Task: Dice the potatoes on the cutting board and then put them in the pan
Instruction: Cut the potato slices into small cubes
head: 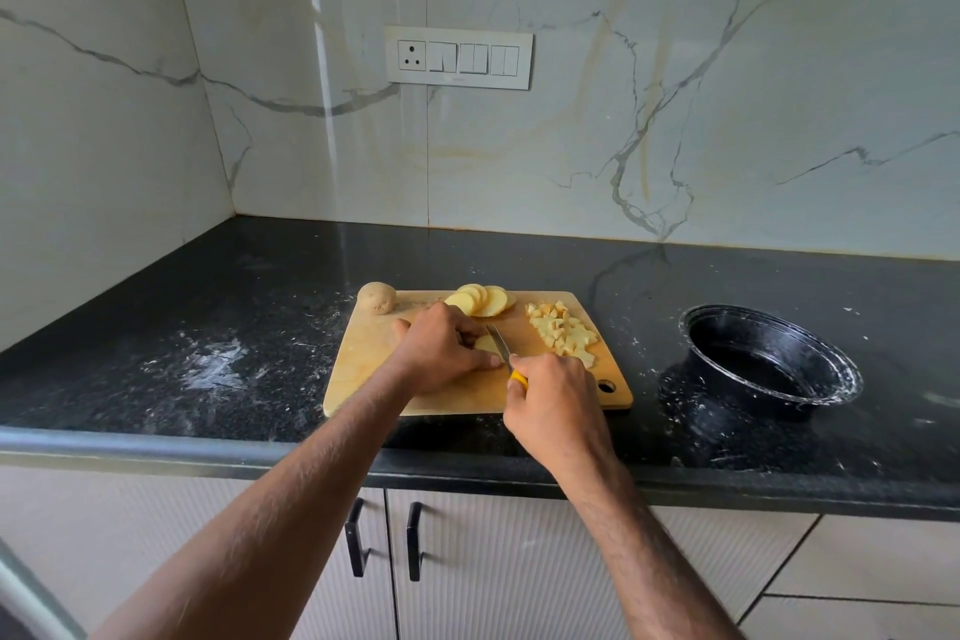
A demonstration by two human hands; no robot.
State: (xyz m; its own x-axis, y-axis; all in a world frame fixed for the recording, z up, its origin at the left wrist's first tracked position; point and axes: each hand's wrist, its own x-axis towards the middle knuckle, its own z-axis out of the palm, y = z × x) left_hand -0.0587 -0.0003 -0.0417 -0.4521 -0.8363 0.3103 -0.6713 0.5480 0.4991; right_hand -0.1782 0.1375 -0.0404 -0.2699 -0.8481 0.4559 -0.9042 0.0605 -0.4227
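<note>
Pinning a potato slice [485, 343] at the cutting board's [363, 379] centre, the left hand [441, 351] is curling over it while the right hand [558, 405] is clamping the knife [500, 342]; diced pieces [561, 333] are lying at two o'clock, the pan [769, 364] at three.

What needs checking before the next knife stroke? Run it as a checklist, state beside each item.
1. Left hand holds down the potato slices being cut: ok.
2. Left fingertips clear of the knife blade: cannot tell, they sit very close to it.
3. Right hand grips the yellow handle firmly: ok.
4. Cutting board lies flat on the counter, fully supported: ok.
5. Diced pieces heaped clear of the cut, at the board's right side: ok.
6. Pan upright and open beside the board, ready for the dice: ok.
</note>
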